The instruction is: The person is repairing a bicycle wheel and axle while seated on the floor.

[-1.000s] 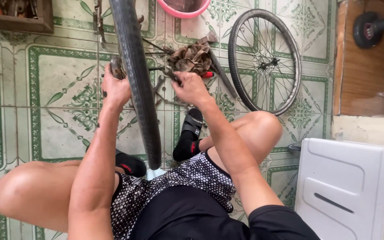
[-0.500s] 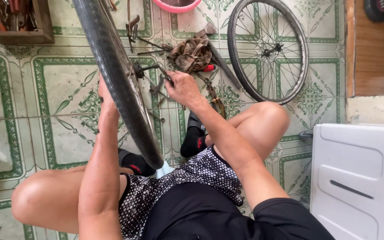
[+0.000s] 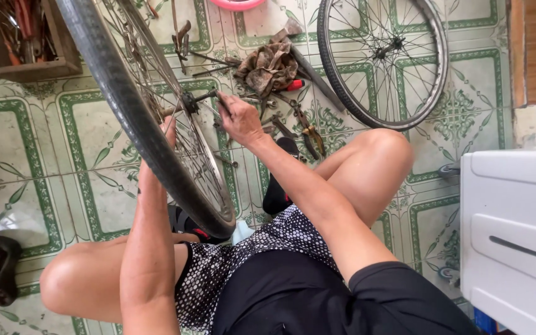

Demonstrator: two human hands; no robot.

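Green-patterned ceramic tiles cover the floor (image 3: 63,155), where a second wheel (image 3: 383,59), a dirty rag (image 3: 268,65) and scattered tools (image 3: 302,127) are laid. A bicycle wheel (image 3: 144,118) is held upright between the knees. Its hub axle (image 3: 203,98) is pinched by the right hand (image 3: 240,118); the left hand (image 3: 167,127) is mostly hidden behind the tyre, its grip indiscernible.

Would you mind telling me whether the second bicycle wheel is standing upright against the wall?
No, the second wheel lies flat on the tiled floor, beyond the right hand and the scattered tools.
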